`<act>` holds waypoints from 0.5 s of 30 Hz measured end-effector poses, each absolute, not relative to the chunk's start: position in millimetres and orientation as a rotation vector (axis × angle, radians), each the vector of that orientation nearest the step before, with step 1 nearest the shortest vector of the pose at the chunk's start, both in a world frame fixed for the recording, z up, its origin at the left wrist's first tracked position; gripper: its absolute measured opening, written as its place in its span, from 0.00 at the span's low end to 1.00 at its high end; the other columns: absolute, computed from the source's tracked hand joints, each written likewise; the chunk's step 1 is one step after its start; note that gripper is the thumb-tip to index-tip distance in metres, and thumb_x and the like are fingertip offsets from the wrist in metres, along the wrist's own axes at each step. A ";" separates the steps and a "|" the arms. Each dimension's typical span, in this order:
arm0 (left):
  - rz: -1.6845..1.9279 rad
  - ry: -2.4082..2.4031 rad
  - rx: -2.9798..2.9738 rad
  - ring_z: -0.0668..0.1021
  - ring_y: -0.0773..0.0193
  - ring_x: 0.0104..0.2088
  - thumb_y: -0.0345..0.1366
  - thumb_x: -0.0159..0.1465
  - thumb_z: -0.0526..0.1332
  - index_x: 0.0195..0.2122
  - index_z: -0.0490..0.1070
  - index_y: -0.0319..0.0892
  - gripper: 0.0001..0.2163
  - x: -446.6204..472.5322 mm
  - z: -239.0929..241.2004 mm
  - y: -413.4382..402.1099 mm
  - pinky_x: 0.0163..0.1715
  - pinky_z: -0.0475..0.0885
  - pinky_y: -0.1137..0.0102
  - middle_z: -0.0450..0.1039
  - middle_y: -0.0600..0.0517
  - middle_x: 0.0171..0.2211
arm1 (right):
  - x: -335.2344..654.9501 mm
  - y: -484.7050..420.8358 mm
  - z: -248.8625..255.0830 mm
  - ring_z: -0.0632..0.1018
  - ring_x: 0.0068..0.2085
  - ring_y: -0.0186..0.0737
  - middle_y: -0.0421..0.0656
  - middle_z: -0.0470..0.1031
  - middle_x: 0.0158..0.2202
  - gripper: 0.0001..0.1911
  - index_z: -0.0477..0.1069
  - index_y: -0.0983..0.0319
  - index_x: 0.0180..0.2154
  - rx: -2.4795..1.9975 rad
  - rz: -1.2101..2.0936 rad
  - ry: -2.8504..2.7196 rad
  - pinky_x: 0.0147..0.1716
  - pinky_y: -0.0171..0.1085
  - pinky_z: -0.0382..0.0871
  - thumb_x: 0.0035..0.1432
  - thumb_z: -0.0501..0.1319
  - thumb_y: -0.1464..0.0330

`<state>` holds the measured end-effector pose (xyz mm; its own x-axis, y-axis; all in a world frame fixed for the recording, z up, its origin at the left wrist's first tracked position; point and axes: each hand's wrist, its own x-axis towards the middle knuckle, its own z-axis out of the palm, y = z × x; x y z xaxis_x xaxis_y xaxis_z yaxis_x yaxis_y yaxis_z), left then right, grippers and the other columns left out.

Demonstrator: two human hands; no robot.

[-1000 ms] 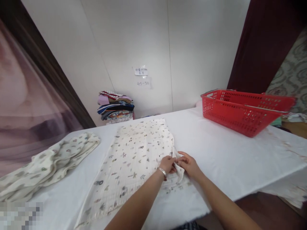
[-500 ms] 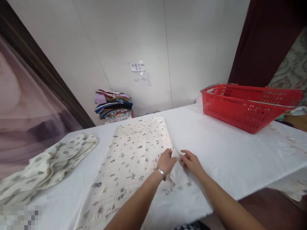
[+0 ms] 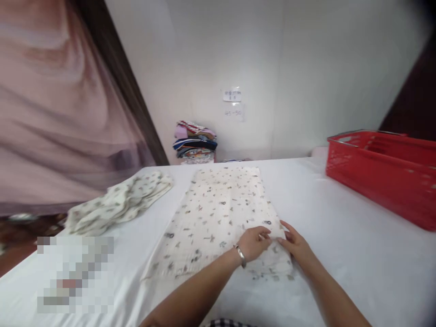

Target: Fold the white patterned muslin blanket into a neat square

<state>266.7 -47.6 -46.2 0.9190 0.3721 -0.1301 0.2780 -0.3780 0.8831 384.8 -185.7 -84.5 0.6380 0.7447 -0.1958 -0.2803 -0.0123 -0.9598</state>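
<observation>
A white cloth (image 3: 218,213) with a small print of plants and figures lies spread out in front of me, its near right corner creased. My left hand (image 3: 254,244), with a silver bracelet at the wrist, rests over that corner, fingers curled and pinching the fabric. At the cloth's right edge, my right hand (image 3: 297,244) has thumb and forefinger closed on the border. Both hands are close together. The bit of fabric between the fingers is partly hidden.
A crumpled printed cloth (image 3: 122,200) lies on the left of the white table (image 3: 327,268). A red basket (image 3: 381,175) stands at the right. Behind the far edge is a stack of folded fabrics (image 3: 195,143), under paper signs (image 3: 233,95) on the wall. A pink curtain (image 3: 64,113) hangs left.
The view has swung left, so everything sits further right. My right hand has come in to the cloth's edge, and the turned-over corner now lies flatter.
</observation>
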 end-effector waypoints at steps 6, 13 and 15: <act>0.400 1.006 2.317 0.74 0.55 0.42 0.34 0.60 0.54 0.43 0.71 0.41 0.12 169.7 -28.3 48.6 0.46 0.66 0.62 0.73 0.44 0.41 | 394.2 -194.6 -92.6 0.76 0.43 0.54 0.49 0.75 0.43 0.42 0.59 0.57 0.58 -1.502 0.927 -0.426 0.44 0.48 0.69 0.40 0.67 0.57; 0.292 1.735 2.390 0.69 0.52 0.50 0.39 0.59 0.55 0.41 0.68 0.40 0.11 87.0 -42.6 142.3 0.46 0.64 0.61 0.68 0.42 0.46 | 382.2 -193.3 -74.0 0.77 0.41 0.47 0.43 0.76 0.42 0.42 0.61 0.57 0.56 -1.450 0.955 -0.296 0.39 0.38 0.72 0.38 0.70 0.59; 0.247 1.772 2.343 0.72 0.55 0.46 0.41 0.60 0.54 0.39 0.69 0.42 0.11 81.6 -50.1 152.6 0.43 0.66 0.64 0.70 0.45 0.43 | 379.0 -191.3 -72.8 0.77 0.40 0.47 0.43 0.76 0.42 0.42 0.61 0.56 0.56 -1.452 0.930 -0.264 0.37 0.37 0.72 0.37 0.70 0.59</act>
<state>81.6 152.6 -50.1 0.2699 0.9628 0.0162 0.9305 -0.2651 0.2526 379.0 -191.3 -72.8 0.6398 0.6727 -0.3716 -0.3773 -0.1463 -0.9145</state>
